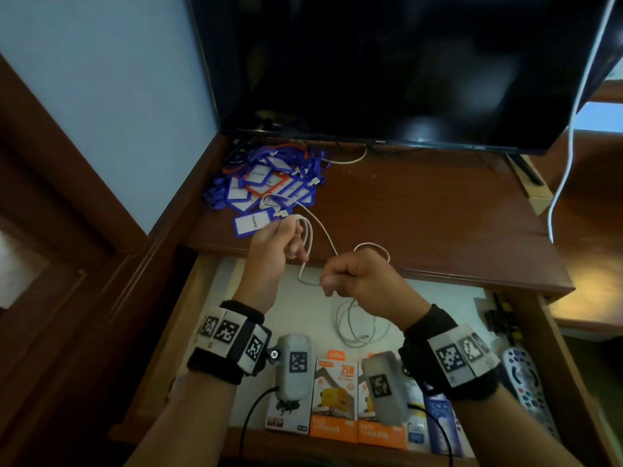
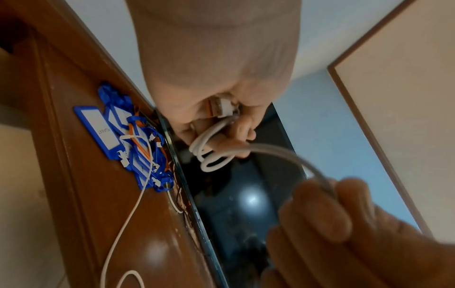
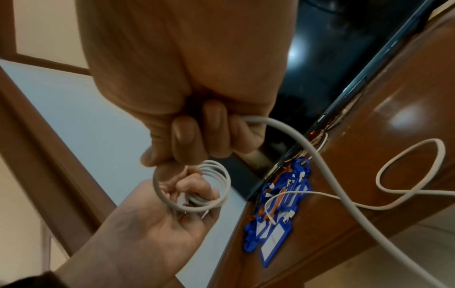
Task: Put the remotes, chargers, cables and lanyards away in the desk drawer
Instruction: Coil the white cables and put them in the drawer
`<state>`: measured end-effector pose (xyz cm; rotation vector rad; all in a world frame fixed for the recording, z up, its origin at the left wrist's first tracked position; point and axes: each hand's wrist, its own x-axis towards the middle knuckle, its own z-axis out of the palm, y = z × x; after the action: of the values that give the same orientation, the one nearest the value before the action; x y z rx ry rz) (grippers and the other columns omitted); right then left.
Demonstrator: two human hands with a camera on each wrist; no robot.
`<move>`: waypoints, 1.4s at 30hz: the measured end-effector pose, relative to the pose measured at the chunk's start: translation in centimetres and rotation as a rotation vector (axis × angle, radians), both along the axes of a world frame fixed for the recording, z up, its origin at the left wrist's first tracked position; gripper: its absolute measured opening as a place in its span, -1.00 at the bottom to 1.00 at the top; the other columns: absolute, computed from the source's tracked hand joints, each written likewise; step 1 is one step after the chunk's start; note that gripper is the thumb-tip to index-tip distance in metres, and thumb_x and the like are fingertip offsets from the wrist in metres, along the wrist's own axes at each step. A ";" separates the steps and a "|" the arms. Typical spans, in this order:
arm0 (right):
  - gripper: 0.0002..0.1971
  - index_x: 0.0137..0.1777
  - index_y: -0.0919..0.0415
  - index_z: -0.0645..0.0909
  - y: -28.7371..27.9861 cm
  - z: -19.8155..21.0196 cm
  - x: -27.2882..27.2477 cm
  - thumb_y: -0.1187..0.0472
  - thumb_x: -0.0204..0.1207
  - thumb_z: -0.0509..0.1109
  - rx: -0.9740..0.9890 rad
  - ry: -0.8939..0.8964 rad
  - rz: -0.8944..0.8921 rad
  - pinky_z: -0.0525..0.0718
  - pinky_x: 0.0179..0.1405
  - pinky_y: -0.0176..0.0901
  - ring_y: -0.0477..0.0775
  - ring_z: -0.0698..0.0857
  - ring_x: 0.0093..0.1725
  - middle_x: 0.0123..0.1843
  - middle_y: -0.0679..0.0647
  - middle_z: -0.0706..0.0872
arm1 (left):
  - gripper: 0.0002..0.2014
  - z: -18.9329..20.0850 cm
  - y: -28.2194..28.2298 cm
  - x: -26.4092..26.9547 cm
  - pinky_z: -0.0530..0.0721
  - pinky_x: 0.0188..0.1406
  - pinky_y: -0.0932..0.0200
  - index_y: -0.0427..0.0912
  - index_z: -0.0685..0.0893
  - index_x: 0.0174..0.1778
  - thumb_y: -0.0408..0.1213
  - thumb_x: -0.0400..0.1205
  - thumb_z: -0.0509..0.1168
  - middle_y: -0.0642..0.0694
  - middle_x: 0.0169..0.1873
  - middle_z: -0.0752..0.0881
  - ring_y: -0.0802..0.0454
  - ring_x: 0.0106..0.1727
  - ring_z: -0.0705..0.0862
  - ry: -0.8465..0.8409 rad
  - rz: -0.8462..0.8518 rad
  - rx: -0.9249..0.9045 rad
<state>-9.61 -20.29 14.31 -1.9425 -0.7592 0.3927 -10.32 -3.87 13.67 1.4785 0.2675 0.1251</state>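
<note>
My left hand (image 1: 289, 238) holds several coils of a white cable (image 1: 307, 234) just above the desk's front edge; the plug end sits in its palm in the left wrist view, with the coils (image 2: 211, 155) below the fingers. My right hand (image 1: 350, 276) is a fist gripping the same cable (image 3: 283, 128) over the open drawer (image 1: 188, 298). The loose remainder loops on the desk (image 3: 416, 155) and trails across the lanyards (image 1: 269, 183), a blue and orange pile of badge holders at the back left of the desk.
In the drawer lie another coiled white cable (image 1: 357, 328), orange charger boxes (image 1: 333, 402) along the front and grey remotes (image 1: 524, 382) at the right. A black TV (image 1: 387, 62) stands at the back of the desk. A white cord (image 1: 569, 136) hangs at the right.
</note>
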 end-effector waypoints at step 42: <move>-0.82 -0.30 0.23 0.55 -2.3 -6.2 1.8 0.34 0.48 0.47 0.154 0.058 -0.432 0.47 -0.33 -0.24 -0.19 0.46 -0.45 -0.44 -0.10 0.55 | -0.76 1.8 5.5 -0.7 0.47 -0.22 0.34 -0.15 0.50 -0.26 -0.16 0.70 0.12 0.07 -0.65 0.32 0.15 -0.61 0.25 -0.180 -0.121 -0.660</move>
<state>-7.78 -22.61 8.09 -1.8766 -0.3066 0.1215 -11.01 1.64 15.50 0.8177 0.0581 0.0617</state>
